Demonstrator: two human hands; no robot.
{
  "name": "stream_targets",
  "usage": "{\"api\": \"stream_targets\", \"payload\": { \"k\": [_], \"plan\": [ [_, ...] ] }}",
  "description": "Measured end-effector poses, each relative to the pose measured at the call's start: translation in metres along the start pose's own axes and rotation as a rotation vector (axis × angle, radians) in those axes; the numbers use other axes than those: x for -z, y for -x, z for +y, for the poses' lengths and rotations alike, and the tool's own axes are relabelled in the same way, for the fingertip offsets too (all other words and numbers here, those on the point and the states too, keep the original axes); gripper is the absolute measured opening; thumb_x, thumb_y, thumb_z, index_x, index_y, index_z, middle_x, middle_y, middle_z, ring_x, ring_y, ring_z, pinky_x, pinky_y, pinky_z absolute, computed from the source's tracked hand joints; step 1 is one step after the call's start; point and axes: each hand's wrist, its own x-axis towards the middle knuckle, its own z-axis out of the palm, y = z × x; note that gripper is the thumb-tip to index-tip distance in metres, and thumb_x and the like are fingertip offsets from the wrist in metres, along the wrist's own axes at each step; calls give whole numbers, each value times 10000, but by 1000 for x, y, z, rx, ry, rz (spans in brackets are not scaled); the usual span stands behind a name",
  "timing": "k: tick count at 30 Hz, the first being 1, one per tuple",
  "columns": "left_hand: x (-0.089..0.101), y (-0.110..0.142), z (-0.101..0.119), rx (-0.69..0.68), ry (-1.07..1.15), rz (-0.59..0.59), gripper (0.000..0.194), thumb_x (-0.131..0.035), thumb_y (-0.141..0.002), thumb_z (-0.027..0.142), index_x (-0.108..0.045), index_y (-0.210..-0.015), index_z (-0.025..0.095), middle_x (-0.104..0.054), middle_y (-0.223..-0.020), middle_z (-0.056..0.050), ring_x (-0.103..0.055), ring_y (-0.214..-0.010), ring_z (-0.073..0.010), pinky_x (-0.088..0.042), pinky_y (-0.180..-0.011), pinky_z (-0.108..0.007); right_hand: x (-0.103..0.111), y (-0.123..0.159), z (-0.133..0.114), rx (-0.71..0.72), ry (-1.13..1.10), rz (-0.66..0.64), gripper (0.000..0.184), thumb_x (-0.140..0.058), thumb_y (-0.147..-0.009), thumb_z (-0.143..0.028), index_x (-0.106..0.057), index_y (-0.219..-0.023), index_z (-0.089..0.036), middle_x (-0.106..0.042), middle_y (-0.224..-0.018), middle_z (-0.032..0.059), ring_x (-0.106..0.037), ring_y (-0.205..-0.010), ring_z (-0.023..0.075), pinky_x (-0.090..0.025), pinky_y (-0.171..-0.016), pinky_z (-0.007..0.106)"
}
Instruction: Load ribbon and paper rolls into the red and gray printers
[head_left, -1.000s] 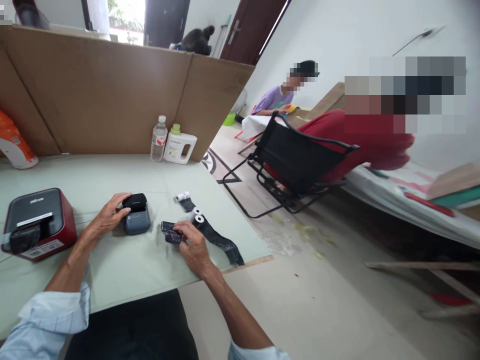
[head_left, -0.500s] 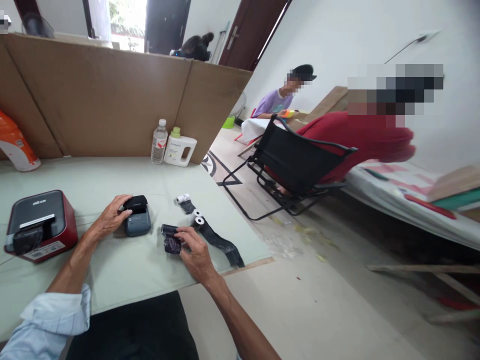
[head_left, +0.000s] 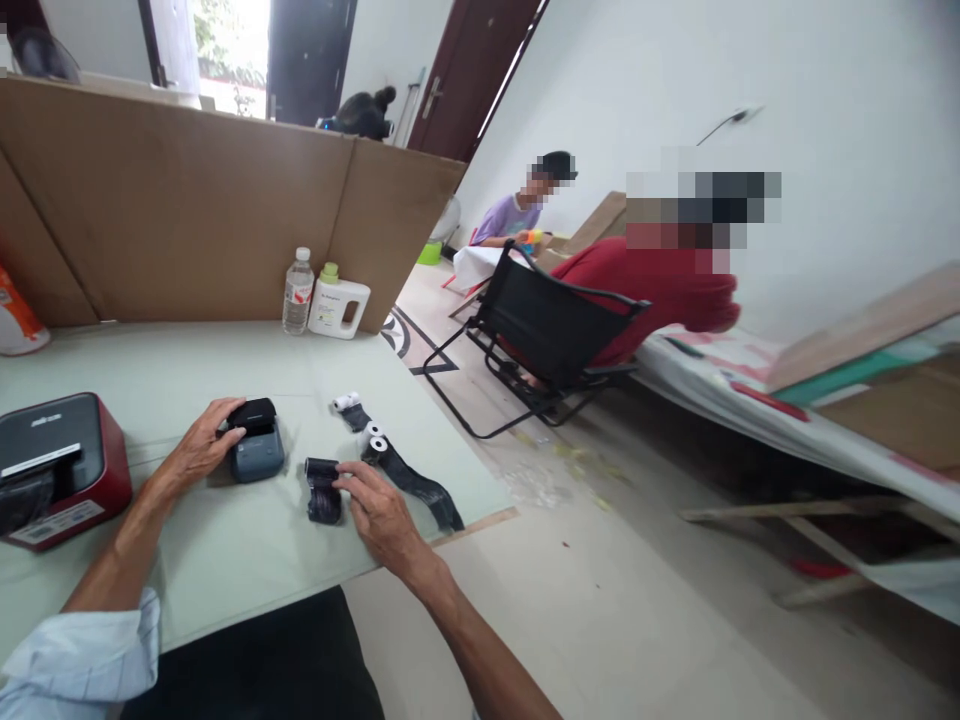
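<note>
My left hand (head_left: 206, 440) grips the raised black lid of a small dark blue-grey label printer (head_left: 259, 460) on the pale green tabletop. The thumb lies on the lid's near side, with the fingers around its left end. My right hand (head_left: 386, 510) is closed on the right end of a black ribbon roll (head_left: 324, 490), whose glossy loose film hangs toward me. Beyond that hand lie small white-cored rolls (head_left: 377, 444) and a black ribbon strip (head_left: 424, 487) stretching toward the table's right edge.
A larger red-and-black printer (head_left: 67, 460) stands at left. A cardboard partition (head_left: 187, 220) rises behind a water bottle (head_left: 298, 290) and a white jug (head_left: 337, 305). An orange-and-white bottle (head_left: 19, 315) is at far left. On the right, a person in red sits in a black folding chair (head_left: 551, 310).
The view has swung slightly right, shifting everything leftward. My right hand has turned the ribbon roll a little, and its film hangs lower. My left hand keeps its grip on the printer lid.
</note>
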Motion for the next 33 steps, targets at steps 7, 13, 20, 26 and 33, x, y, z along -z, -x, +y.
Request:
{"api": "stream_targets", "payload": {
  "k": [7,13,20,26,33],
  "plan": [
    [0,0,-1,-4,-2,15,529,-581,-918,445,-591,-1402,230,-597,-1418,-123,-577,-1298,-301,-551,-1029,-436,46,-82,9,-180,359,-38,217,-592,-959,-202,-703,-1143,-236,-691,-1225,120,-614,-1132,287,-524,-925,390],
    [-2,0,-3,-5,22,34,518,-551,-929,442,-591,-1388,206,-590,-1421,-140,-563,-1323,-299,-521,-1080,-469,37,-141,51,-542,531,-475,378,-795,-814,-359,-726,-1150,-200,-723,-1207,135,-667,-1104,300,-507,-875,359],
    [-3,2,-1,-10,24,26,498,-547,-947,440,-589,-1392,220,-586,-1430,-134,-553,-1347,-297,-490,-1128,-478,20,-148,70,-576,513,-479,409,-725,-857,-386,-713,-1224,-205,-717,-1260,133,-687,-1135,298,-509,-905,359],
    [-4,2,-4,-20,19,34,501,-549,-934,413,-593,-1383,196,-590,-1426,-146,-555,-1343,-304,-501,-1116,-498,23,-166,84,-521,438,-466,452,-571,-966,-254,-608,-1413,-203,-596,-1471,131,-608,-1300,269,-482,-1026,345],
    [-6,2,-5,-19,29,44,507,-548,-936,421,-601,-1379,181,-592,-1422,-158,-563,-1340,-309,-520,-1092,-493,11,-177,108,-494,284,-560,271,-722,-857,-192,-784,-1121,-183,-770,-1186,94,-692,-1111,240,-486,-922,248]
  ]
}}
